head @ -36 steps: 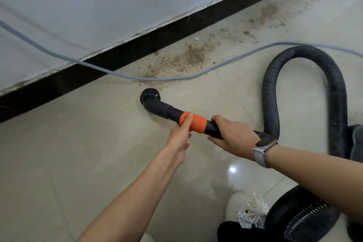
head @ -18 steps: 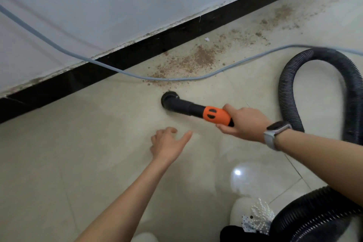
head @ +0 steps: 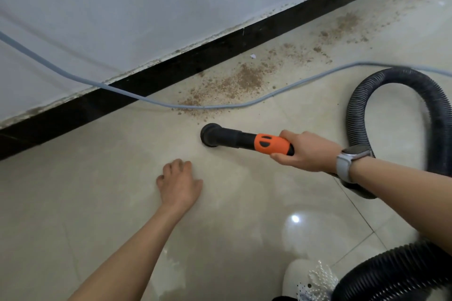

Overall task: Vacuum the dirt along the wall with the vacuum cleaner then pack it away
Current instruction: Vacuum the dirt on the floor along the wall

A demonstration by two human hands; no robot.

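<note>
So my right hand (head: 305,151) grips the black-and-orange vacuum nozzle (head: 234,138) with its ribbed hose (head: 357,115), left hand (head: 179,182) loosely curled, holding nothing, near gritty brown dirt (head: 244,80).

Grey power cord (head: 220,106) lies across the floor between round brush nozzle (head: 209,135) and dirt patch (head: 241,82), barring a straight path to the black skirting (head: 156,80). Ribbed black hose (head: 433,110) loops at right. Bare floor tiles (head: 97,178) lie left of the left hand (head: 179,182).
</note>
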